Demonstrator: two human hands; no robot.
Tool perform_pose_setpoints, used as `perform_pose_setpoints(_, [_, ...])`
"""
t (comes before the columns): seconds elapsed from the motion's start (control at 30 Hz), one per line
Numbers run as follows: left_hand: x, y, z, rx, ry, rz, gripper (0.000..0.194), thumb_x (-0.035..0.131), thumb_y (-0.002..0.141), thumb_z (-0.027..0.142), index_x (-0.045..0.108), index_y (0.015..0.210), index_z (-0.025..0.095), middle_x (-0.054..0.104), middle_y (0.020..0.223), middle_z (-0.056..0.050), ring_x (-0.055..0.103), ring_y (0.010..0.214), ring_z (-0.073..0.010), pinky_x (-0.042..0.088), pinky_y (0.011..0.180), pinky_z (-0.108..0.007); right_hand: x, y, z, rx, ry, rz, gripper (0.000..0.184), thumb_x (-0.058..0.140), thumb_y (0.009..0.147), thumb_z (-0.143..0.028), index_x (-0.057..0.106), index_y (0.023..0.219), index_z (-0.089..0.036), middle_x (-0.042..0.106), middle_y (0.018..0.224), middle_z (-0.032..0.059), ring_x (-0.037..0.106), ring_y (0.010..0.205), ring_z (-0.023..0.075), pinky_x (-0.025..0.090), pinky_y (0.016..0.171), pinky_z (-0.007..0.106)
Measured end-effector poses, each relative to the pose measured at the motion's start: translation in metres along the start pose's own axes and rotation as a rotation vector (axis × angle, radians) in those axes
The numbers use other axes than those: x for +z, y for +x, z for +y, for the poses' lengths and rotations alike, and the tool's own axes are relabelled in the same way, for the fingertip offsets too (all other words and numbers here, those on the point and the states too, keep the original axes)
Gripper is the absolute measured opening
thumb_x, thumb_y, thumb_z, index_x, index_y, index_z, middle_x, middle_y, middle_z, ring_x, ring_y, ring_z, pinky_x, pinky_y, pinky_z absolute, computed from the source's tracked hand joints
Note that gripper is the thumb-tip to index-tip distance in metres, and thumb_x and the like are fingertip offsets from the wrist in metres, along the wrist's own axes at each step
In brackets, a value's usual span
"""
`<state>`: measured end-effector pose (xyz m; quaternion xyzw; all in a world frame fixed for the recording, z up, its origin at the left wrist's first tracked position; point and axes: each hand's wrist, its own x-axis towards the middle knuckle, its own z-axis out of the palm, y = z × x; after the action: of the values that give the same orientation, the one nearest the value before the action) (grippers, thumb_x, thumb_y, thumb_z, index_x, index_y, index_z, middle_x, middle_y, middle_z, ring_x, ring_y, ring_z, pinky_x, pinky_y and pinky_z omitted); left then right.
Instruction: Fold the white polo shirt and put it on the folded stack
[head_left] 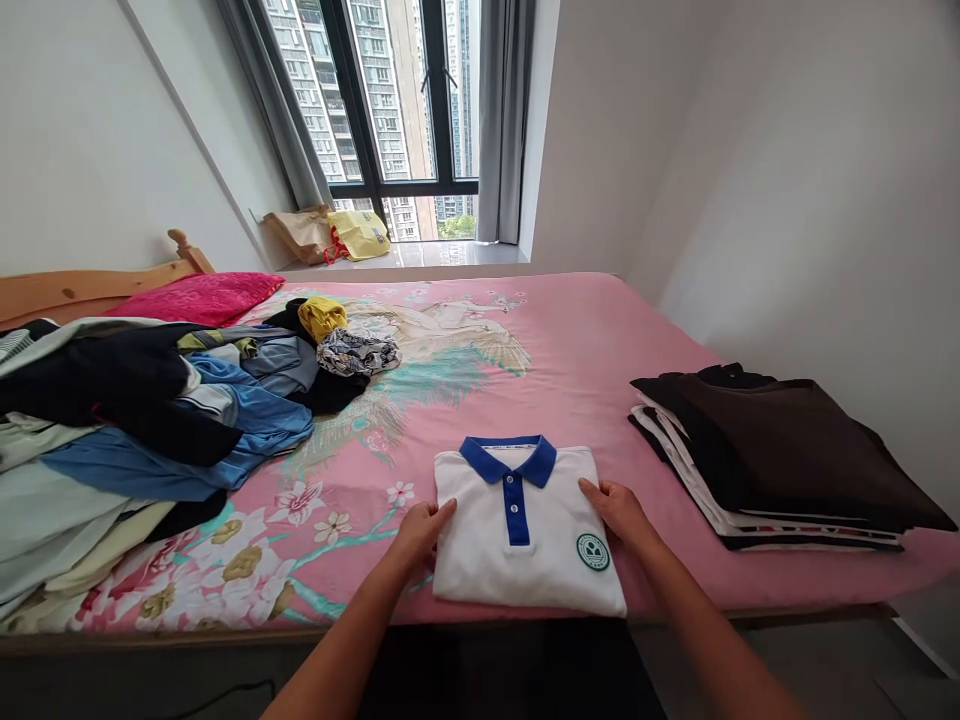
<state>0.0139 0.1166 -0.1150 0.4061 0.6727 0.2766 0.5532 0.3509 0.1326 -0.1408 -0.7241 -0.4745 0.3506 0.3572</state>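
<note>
Fingertips of left hand [444,512] flat on left side of folded white polo shirt [480,555], fingers open and lightly spread, no pinch, no cloth gathered. Right hand [611,510] similar: fingers laid open on right side of shirt, nothing grasped. Shirt between both hands, squared into a neat rectangle, blue collar [508,458] at far end, blue placket [514,510] up the middle, round green badge [592,552] near lower right. Pressure on cloth probably light, though hard to judge from this angle.

Handling: light, soft knit, limp and liable to slump or unfold if raised by one edge; ribbed collar likely a little stiffer. Best hold: flat hands at both sides, fingers slid beneath the fold.

Shirt lying close to near edge of bed with pink floral sheet [585,340]. To right, stack of folded dark garments [780,450]; to left, loose heap of mixed clothes [135,420], yellow garment [322,318] on top near the far end. Pink pillow [199,298] against wooden headboard [90,290]. Beyond, tall window [390,100] with grey curtains [502,120], paper bag [300,232] and yellow bag [358,234] on sill
</note>
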Motion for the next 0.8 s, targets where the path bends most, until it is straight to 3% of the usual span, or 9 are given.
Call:
perform_pose_setpoints(0.1, [0.006,-0.006,-0.015,0.116,0.056,0.095,0.043,0.059,0.068,0.057,0.056,0.067,0.014,0.056,0.058,-0.001,0.047,0.05,-0.0115,0.03,0.043,-0.021,0.001,-0.02,0.007,0.088,0.178,-0.101,0.043,0.058,0.07,-0.059,0.059,0.069,-0.016,0.061,0.06,0.0026,0.053,0.053,0.0149,0.04,0.047,0.025])
perform_pose_setpoints(0.23, [0.001,-0.018,-0.032,0.134,0.063,-0.054,0.051,0.052,0.068,0.065,0.059,0.068,0.015,0.057,0.062,-0.002,0.048,0.057,-0.0143,0.032,0.05,-0.023,-0.002,-0.05,0.015,0.231,0.384,-0.298,0.044,0.062,0.068,-0.058,0.06,0.078,-0.015,0.066,0.073,0.006,0.059,0.059,0.0171,0.044,0.05,0.026])
perform_pose_setpoints(0.3, [-0.003,-0.026,-0.038,0.134,0.133,-0.039,0.05,0.053,0.067,0.066,0.057,0.063,0.015,0.052,0.057,0.0,0.045,0.055,-0.0136,0.029,0.05,-0.023,-0.005,-0.064,0.019,0.261,0.389,-0.322,0.044,0.067,0.064,-0.057,0.06,0.076,-0.016,0.067,0.074,0.0064,0.06,0.061,0.0176,0.045,0.052,0.027])
perform_pose_setpoints(0.43, [-0.005,-0.04,-0.049,0.171,0.275,0.099,0.045,0.053,0.067,0.061,0.05,0.054,0.017,0.042,0.052,0.003,0.04,0.055,-0.0123,0.025,0.052,-0.023,-0.006,-0.089,0.03,0.199,0.318,-0.272,0.046,0.063,0.062,-0.062,0.059,0.072,-0.017,0.066,0.071,0.0044,0.06,0.064,0.0191,0.046,0.056,0.027])
perform_pose_setpoints(0.67, [0.0,-0.054,-0.066,0.21,0.311,0.173,0.037,0.05,0.072,0.053,0.057,0.059,0.018,0.051,0.057,0.001,0.047,0.059,-0.0155,0.029,0.055,-0.024,0.003,-0.115,0.05,0.133,0.227,-0.185,0.046,0.051,0.07,-0.062,0.057,0.074,-0.017,0.063,0.067,0.0024,0.058,0.064,0.0192,0.045,0.06,0.028])
perform_pose_setpoints(0.8, [-0.003,-0.054,-0.054,0.218,0.309,0.175,0.034,0.052,0.072,0.051,0.063,0.07,0.018,0.06,0.066,0.0,0.054,0.068,-0.0181,0.034,0.06,-0.024,-0.012,-0.116,0.029,0.106,-0.012,0.048,0.044,0.049,0.073,-0.058,0.056,0.092,-0.018,0.066,0.079,0.0055,0.061,0.071,0.0217,0.047,0.065,0.031])
